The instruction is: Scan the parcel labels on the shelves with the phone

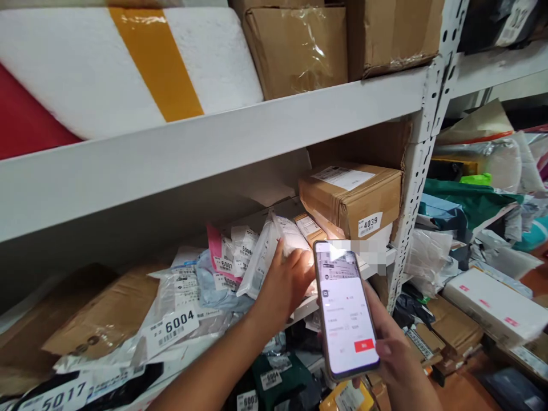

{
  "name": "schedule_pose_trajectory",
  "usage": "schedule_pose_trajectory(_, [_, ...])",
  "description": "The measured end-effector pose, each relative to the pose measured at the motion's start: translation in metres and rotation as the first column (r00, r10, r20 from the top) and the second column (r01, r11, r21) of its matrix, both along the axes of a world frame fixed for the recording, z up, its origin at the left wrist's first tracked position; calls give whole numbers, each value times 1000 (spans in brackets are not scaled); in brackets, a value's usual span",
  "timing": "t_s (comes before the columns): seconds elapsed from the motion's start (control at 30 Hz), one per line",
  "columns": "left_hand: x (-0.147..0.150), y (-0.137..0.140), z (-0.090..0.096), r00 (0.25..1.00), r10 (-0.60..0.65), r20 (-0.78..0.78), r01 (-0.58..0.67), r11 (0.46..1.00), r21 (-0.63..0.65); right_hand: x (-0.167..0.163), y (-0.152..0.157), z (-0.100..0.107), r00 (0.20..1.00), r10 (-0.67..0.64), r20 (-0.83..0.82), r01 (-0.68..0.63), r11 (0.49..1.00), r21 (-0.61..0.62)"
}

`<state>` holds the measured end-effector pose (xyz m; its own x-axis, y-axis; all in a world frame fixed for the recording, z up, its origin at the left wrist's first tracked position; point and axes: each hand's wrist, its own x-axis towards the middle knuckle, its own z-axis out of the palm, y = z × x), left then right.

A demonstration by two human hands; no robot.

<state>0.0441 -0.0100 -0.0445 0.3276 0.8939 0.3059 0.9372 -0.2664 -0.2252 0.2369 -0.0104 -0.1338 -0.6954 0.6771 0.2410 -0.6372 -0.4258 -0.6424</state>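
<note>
Head view: the right hand point(387, 337) is clasping a phone point(346, 319); the left hand point(285, 277) is touching a bag point(262, 265) near the shelf point(305, 309)'s front edge, pinching or not, I cannot tell. Scanning is seemingly happening, next needing steady aim.

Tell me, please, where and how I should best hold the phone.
I'd grip the phone by its long edges, low down, coming from the lower right like the right hand: it is a thin slab, lit screen facing us, best left uncovered.

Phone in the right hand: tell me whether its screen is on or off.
On: the phone in the right hand glows mostly white, with a red rectangle and lines of text showing.
</note>
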Motion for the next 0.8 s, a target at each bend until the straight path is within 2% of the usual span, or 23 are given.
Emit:
schedule_pose_trajectory(0.07, [-4, 10, 7, 991, -6, -134, 10, 1000, 29, 5, -6, -10, 993, -117, 2, 116, 990, -82])
schedule_pose_trajectory(0.13, [-9, 19, 8, 981, -10, -196, 19, 999, 45, 9, -11, -16, 956, -288, 54, 293, 943, -156])
schedule_pose_trajectory(0.2, [-11, 27, 6, 981, -29, -190, 35, 999, 28, 13, -16, -20, 900, -418, 126, 435, 880, -190])
schedule_pose_trajectory(0.3, [-8, 28, 4, 986, -59, -157, 61, 998, 6, 21, -21, -24, 830, -515, 216, 554, 806, -209])
schedule_pose_trajectory(0.37, [-2, 17, 2, 993, -29, -115, 42, 993, 111, 27, -26, -30, 773, -567, 284, 625, 757, -189])
schedule_pose_trajectory(0.43, [4, -7, -3, 999, -26, -46, 39, 953, 301, 36, -34, -40, 721, -601, 347, 674, 724, -148])
schedule_pose_trajectory(0.5, [9, -38, -18, 989, -132, 67, 90, 894, 438, 44, -45, -53, 709, -587, 390, 677, 721, -146])
schedule_pose_trajectory(0.53, [10, -54, -31, 965, -209, 161, 115, 884, 454, 47, -51, -61, 716, -567, 407, 668, 725, -165])
schedule_pose_trajectory(0.57, [12, -70, -47, 918, -267, 292, 130, 901, 414, 49, -58, -69, 725, -543, 423, 657, 730, -188])
schedule_pose_trajectory(0.6, [14, -84, -65, 840, -280, 465, 137, 939, 317, 50, -66, -77, 735, -520, 435, 643, 737, -207])
schedule_pose_trajectory(0.63, [15, -96, -84, 721, -222, 656, 158, 975, 156, 48, -75, -84, 745, -497, 445, 629, 746, -219])
schedule_pose_trajectory(0.67, [17, -106, -104, 576, -62, 815, 205, 976, -71, 44, -84, -91, 753, -479, 453, 616, 755, -225])
schedule_pose_trajectory(0.7, [20, -115, -124, 403, 151, 903, 271, 922, -275, 38, -93, -97, 758, -464, 457, 605, 762, -231])
schedule_pose_trajectory(0.73, [22, -122, -141, 228, 364, 903, 367, 827, -426, 30, -103, -101, 764, -455, 457, 598, 766, -237])
schedule_pose_trajectory(0.77, [23, -128, -156, 83, 536, 840, 480, 717, -505, 20, -113, -105, 767, -455, 452, 597, 765, -241])
schedule_pose_trajectory(0.8, [24, -135, -168, -26, 652, 758, 588, 623, -516, 9, -122, -107, 767, -462, 445, 600, 763, -242])
